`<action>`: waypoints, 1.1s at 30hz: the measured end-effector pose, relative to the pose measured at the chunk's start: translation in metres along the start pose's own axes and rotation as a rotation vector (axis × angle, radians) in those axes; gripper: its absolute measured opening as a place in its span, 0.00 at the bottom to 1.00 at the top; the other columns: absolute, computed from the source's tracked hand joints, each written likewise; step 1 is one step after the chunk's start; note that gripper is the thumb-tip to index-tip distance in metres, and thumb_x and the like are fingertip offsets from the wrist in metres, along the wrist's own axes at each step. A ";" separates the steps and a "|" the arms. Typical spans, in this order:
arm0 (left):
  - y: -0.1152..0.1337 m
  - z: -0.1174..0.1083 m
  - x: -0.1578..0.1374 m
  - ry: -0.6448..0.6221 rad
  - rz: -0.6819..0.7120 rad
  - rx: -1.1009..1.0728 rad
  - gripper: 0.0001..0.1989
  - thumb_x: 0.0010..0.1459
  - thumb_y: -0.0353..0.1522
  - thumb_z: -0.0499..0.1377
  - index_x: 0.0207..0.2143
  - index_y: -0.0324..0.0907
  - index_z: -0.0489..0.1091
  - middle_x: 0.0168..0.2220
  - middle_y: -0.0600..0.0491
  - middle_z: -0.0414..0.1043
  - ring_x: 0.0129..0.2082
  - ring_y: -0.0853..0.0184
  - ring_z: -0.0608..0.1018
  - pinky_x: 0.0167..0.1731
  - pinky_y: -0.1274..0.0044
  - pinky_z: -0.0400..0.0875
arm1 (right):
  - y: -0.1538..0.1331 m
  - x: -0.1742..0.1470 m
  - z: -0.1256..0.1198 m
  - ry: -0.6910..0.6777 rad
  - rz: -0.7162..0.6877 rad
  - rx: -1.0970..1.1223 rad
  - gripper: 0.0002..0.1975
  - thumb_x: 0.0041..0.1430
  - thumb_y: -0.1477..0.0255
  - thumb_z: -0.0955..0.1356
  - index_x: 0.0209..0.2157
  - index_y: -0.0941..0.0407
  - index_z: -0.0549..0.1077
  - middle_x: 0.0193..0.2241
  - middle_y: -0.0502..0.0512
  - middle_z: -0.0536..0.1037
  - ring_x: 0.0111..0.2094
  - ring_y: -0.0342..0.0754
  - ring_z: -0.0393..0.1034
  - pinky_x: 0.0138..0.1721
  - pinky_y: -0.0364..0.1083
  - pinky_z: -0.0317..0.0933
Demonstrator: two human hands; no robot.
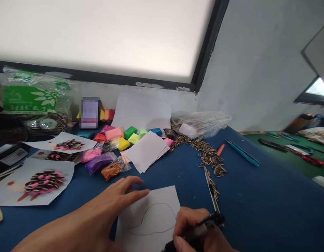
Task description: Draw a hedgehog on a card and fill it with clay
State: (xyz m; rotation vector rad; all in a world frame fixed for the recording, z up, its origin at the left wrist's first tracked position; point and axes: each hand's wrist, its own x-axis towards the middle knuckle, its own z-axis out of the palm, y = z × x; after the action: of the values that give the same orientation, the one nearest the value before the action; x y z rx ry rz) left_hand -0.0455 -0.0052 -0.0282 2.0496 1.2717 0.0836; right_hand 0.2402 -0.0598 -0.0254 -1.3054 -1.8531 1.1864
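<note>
A sheet of white paper (135, 210) lies before me with a rounded outline drawn on it, tapering to a point at the left. My left hand (120, 196) rests at the sheet's upper left edge, its thumb and fingers apart and holding nothing. In my right hand (189, 227), closed at the sheet's right side, is a black pen with a clear barrel (201, 230). Its lower end reaches the bottom of the view, so I cannot tell whether the tip touches the paper. Just beyond that hand, a thin silver tool (211, 189) lies beside striped sunflower seeds (209, 154).
Packets of coloured clay (101, 162) and blank white sheets (146, 150) lie farther back. Finished seed-and-clay hedgehog pictures (43, 182) are at left, below a bag of seeds (33, 101). Blue tweezers (243, 153) lie at right, near a plastic bag (206, 122).
</note>
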 end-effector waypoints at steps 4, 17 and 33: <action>0.000 -0.002 0.016 0.257 0.097 0.063 0.22 0.61 0.39 0.59 0.56 0.49 0.74 0.62 0.44 0.70 0.61 0.43 0.72 0.59 0.55 0.70 | 0.000 0.004 0.000 0.024 -0.027 0.008 0.05 0.53 0.72 0.68 0.25 0.54 0.68 0.22 0.50 0.71 0.23 0.44 0.63 0.25 0.42 0.55; -0.001 0.013 0.033 0.412 0.148 0.075 0.08 0.63 0.33 0.49 0.29 0.48 0.62 0.33 0.53 0.70 0.34 0.59 0.73 0.33 0.71 0.67 | 0.001 0.010 0.002 0.004 0.042 0.096 0.07 0.57 0.66 0.69 0.29 0.54 0.69 0.23 0.50 0.71 0.24 0.45 0.63 0.27 0.44 0.57; 0.004 -0.002 0.045 0.437 0.121 0.033 0.06 0.58 0.34 0.51 0.36 0.46 0.67 0.41 0.46 0.72 0.43 0.52 0.76 0.42 0.63 0.71 | -0.008 0.025 0.008 -0.001 0.155 0.222 0.12 0.56 0.61 0.71 0.32 0.56 0.72 0.24 0.50 0.72 0.25 0.44 0.64 0.28 0.43 0.57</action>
State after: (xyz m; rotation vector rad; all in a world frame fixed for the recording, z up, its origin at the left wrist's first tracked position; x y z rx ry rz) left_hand -0.0202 0.0311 -0.0373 2.2108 1.4055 0.5983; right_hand 0.2215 -0.0403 -0.0225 -1.3402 -1.5910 1.4284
